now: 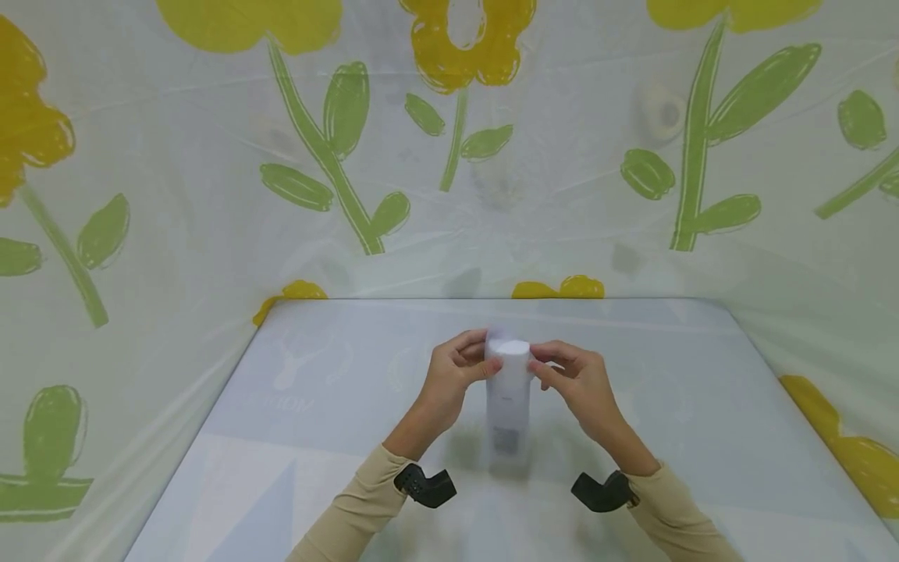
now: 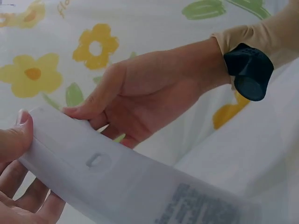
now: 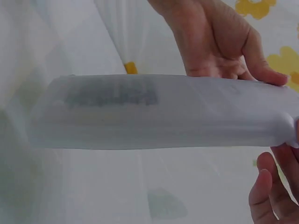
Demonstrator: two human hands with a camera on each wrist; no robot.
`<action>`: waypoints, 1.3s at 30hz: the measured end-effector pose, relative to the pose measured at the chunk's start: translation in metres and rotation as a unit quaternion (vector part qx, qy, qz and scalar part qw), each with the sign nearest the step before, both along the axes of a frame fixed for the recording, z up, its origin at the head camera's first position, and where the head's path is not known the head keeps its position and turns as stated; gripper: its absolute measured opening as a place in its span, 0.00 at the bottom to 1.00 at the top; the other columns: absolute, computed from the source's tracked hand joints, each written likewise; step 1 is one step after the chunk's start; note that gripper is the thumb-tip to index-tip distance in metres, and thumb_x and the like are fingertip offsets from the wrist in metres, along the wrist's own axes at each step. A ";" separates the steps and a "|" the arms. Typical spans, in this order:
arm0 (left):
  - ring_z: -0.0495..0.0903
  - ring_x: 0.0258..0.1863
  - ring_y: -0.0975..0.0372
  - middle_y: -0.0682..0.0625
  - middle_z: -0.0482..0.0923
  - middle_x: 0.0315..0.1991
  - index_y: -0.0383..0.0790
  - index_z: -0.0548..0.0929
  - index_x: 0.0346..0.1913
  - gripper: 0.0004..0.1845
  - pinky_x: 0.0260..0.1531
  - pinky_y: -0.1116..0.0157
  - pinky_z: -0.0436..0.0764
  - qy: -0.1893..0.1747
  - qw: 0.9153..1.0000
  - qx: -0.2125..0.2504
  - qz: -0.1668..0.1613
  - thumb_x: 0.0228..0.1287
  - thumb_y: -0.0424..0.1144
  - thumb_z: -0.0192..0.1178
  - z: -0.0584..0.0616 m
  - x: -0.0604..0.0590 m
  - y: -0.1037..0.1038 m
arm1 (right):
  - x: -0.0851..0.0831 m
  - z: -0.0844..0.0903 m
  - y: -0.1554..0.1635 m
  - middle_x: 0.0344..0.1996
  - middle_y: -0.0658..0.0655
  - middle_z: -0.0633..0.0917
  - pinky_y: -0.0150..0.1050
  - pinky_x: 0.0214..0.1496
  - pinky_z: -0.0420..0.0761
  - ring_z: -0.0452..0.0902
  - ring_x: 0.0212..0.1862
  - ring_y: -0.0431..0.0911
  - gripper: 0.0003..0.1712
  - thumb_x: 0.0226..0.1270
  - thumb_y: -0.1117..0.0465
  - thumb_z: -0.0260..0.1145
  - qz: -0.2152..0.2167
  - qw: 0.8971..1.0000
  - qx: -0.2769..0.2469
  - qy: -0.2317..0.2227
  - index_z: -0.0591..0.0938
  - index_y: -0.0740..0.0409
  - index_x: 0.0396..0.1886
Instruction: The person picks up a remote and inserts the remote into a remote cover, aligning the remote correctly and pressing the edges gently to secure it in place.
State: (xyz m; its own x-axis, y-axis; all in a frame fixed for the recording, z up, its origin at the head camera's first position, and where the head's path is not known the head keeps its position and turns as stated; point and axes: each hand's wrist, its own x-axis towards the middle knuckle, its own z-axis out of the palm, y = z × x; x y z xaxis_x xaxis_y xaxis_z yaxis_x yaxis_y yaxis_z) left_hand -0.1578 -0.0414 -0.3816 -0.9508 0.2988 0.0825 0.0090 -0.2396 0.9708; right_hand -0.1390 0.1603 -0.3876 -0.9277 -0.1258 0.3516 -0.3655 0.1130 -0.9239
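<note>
Fingers of L hand (image 1: 456, 373) & R hand (image 1: 572, 375) curled round white bottle's (image 1: 509, 390) top end, above table (image 1: 295, 406).

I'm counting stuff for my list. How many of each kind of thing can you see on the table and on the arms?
White pouch, held at its top end by the left hand and the right hand: 1
Hands: 2
Black wrist cameras: 2
Beige sleeves: 2
Table: 1
Total: 8
</note>
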 end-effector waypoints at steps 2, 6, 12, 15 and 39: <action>0.79 0.47 0.57 0.39 0.81 0.49 0.28 0.75 0.57 0.24 0.53 0.57 0.76 -0.002 1.000 -0.004 -0.002 0.56 0.28 0.66 -0.001 0.000 0.000 | -0.001 0.000 0.001 0.34 0.51 0.85 0.35 0.29 0.81 0.78 0.33 0.46 0.09 0.61 0.69 0.66 -0.008 1.000 -0.003 -0.012 0.84 0.68 0.41; 0.79 0.46 0.56 0.40 0.81 0.47 0.30 0.76 0.56 0.23 0.52 0.57 0.76 0.000 1.000 -0.011 -0.001 0.56 0.28 0.66 -0.004 0.000 0.000 | -0.002 0.002 0.000 0.32 0.54 0.84 0.35 0.29 0.80 0.77 0.32 0.47 0.06 0.60 0.69 0.67 -0.026 0.999 -0.019 -0.008 0.84 0.68 0.36; 0.79 0.46 0.57 0.43 0.82 0.46 0.32 0.79 0.54 0.21 0.48 0.59 0.79 0.014 0.999 -0.030 0.007 0.55 0.30 0.67 -0.008 0.001 0.001 | -0.002 0.001 -0.007 0.36 0.60 0.83 0.39 0.30 0.83 0.79 0.36 0.47 0.06 0.59 0.69 0.67 -0.050 0.996 -0.070 -0.007 0.83 0.70 0.34; 0.79 0.46 0.57 0.44 0.81 0.46 0.33 0.80 0.53 0.20 0.48 0.59 0.79 0.024 0.999 -0.035 0.011 0.56 0.31 0.67 -0.009 0.002 0.001 | -0.001 0.001 -0.009 0.37 0.59 0.83 0.41 0.30 0.84 0.81 0.38 0.48 0.06 0.60 0.70 0.67 -0.060 0.994 -0.091 -0.014 0.82 0.72 0.35; 0.78 0.49 0.57 0.43 0.78 0.50 0.30 0.76 0.56 0.24 0.49 0.63 0.79 0.003 1.000 0.012 0.012 0.56 0.31 0.67 -0.025 0.013 0.008 | 0.004 0.001 -0.004 0.38 0.58 0.79 0.38 0.40 0.83 0.81 0.41 0.48 0.12 0.53 0.75 0.70 0.022 0.999 -0.026 0.016 0.77 0.65 0.36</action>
